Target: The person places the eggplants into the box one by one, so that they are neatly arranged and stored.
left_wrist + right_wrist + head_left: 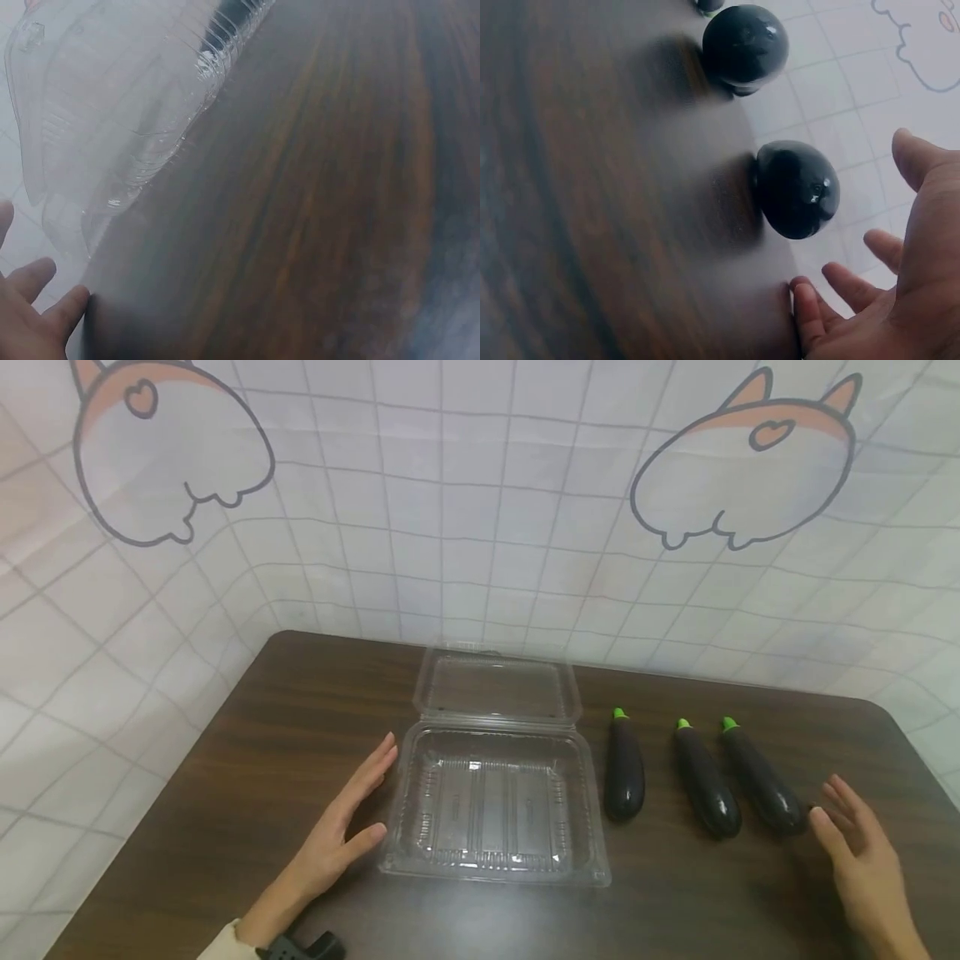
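A clear plastic clamshell container (491, 810) lies unfolded on the table, its lid (495, 689) laid back toward the wall. My left hand (330, 835) is at the container's left side, fingers spread and fingertips right by the rim. To the right are three dark eggplants with green stem ends: a left one (624, 768), a middle one (707, 781) and a right one (763, 781). Just beyond the right eggplant's rounded end, my right hand (862, 860) has its thumb and fingers apart, with nothing held. The right wrist view shows that eggplant (797, 189) beside the hand (877, 315).
The dark wood-grain table (300, 718) has rounded back corners. Behind it hangs a white grid-patterned cloth (480, 527) with cartoon animal prints. A black device (303, 946) is strapped at my left wrist, next to a pale sleeve (228, 942).
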Demonstrator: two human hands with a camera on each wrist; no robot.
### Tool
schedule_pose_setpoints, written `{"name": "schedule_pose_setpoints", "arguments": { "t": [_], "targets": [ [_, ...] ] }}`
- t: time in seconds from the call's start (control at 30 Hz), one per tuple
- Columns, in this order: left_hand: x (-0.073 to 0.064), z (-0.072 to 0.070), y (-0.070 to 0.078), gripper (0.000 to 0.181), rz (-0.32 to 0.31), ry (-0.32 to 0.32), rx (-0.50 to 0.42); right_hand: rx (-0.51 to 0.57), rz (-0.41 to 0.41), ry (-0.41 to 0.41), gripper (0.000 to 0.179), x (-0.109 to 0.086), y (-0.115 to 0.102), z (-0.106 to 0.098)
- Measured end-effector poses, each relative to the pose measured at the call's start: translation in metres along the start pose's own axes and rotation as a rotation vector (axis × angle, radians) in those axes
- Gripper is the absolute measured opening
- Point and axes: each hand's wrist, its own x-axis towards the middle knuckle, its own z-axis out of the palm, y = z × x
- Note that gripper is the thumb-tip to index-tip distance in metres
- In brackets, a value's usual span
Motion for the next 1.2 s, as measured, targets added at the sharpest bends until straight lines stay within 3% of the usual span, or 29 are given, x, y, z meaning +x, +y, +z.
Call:
{"name": "schedule_pose_setpoints", "arguments": {
  "t": [0.17, 0.3, 0.53, 1.2],
  "targets": [
    [-0.0018, 0.0023, 0.0001, 0.07, -0.082, -0.021, 0.099, 0.013, -0.029, 0.029, 0.06, 0.0018, -0.0002, 0.0013],
    [-0.0025, 0.0033, -0.0001, 0.07, -0.121, -0.036, 0.156, -0.045, -0.032, 0.011, 0.061, 0.0021, -0.0003, 0.0018],
    [-0.0018, 0.0034, 0.0006, 0.067, -0.102, -0.045, 0.157, -0.104, -0.043, 0.02, 0.061, 0.003, -0.0019, 0.0013],
    [0.0, 0.0024, 0.0019, 0.065, -0.104, -0.054, 0.14, -0.114, -0.015, 0.099, 0.057, 0.0032, -0.0006, 0.0073]
  ]
}}
